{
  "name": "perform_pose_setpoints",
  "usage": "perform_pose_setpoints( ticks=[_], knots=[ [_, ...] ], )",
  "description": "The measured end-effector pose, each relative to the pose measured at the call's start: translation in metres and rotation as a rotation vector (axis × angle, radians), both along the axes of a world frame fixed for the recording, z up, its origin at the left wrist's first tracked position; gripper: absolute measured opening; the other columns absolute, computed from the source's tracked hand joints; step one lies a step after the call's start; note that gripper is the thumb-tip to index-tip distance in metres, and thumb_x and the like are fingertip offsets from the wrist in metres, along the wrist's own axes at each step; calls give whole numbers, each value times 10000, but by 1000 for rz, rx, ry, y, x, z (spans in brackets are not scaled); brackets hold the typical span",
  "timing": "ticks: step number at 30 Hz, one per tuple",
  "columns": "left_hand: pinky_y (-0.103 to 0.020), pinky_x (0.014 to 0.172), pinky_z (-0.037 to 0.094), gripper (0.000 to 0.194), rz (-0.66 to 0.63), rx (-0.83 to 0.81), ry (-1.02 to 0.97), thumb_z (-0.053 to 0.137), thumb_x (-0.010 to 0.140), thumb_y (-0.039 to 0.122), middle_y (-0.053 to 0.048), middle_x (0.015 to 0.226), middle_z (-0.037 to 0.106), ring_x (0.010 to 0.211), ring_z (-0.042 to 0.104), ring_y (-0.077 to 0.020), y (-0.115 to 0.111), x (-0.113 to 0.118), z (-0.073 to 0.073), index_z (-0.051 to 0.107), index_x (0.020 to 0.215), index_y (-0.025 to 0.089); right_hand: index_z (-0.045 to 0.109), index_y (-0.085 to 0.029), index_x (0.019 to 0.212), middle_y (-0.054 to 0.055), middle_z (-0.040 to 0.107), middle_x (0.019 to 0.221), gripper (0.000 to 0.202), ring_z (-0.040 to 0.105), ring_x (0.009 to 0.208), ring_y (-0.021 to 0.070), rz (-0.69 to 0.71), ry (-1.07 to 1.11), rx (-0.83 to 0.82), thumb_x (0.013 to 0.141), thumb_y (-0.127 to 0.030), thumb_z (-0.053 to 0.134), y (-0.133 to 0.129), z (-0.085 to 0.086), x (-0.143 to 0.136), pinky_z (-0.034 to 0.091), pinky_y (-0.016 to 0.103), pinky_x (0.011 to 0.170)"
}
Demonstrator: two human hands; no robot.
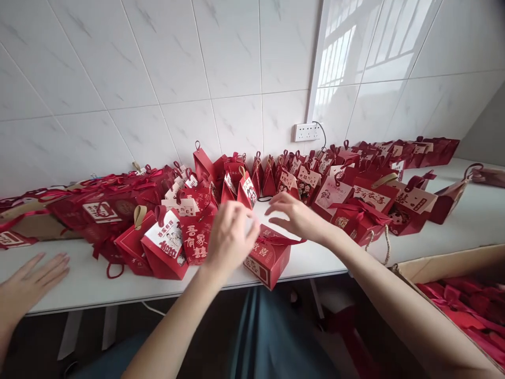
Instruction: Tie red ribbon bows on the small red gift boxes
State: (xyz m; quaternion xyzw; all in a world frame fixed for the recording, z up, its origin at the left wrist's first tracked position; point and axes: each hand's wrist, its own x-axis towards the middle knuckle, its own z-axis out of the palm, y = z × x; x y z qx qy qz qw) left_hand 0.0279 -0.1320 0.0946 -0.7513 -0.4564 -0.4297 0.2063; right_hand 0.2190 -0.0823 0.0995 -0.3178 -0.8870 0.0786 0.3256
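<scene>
In the head view, a red gift box (pixel 272 260) with gold print and a dark red ribbon stands at the table's front edge. My left hand (pixel 232 237) is above its left side, fingers curled in toward the thumb. Something pale shows by the thumb, too blurred to name. My right hand (pixel 294 216) hovers over the box's back right, its fingers bent but apart and holding nothing. Just left of my left hand is a red box with white lettering (pixel 196 239). Beside it leans a red house-shaped box (pixel 165 245) with a white printed front.
Many red gift boxes (pixel 114 210) crowd the white table (pixel 315 258) along the tiled wall. A co-worker's hand (pixel 35 284) rests flat at the far left. At the lower right, a cardboard carton (pixel 410 271) holds red ribboned items. A socket strip (pixel 306 132) is on the wall.
</scene>
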Motion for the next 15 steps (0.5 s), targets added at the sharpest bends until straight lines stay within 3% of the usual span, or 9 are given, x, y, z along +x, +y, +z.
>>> perform_pose_setpoints(
  ticks=[3, 6, 15],
  knots=[
    [-354, 725, 500, 123, -34, -250, 122, 579, 816, 245, -35, 783, 500, 797, 526, -193, -11, 14, -23, 535, 719, 183, 714, -168, 802, 86, 621, 902, 149, 618, 839, 180, 187, -207, -7, 822, -104, 581, -1, -6, -11, 505, 307, 778],
    [-369, 753, 508, 74, 12, -379, 105, 606, 791, 203, -43, 805, 520, 826, 535, -209, -11, 18, -37, 561, 738, 178, 714, -170, 774, 70, 628, 835, 205, 615, 808, 169, 240, -324, -35, 833, -70, 546, -4, -5, -15, 479, 274, 758],
    [-387, 828, 502, 36, -53, -719, -24, 654, 757, 188, -43, 874, 562, 915, 571, -224, -2, 10, -31, 623, 776, 188, 650, -148, 784, 9, 532, 757, 121, 501, 622, 105, 223, -422, -207, 722, -54, 605, 4, -6, -17, 382, 210, 591]
  ],
)
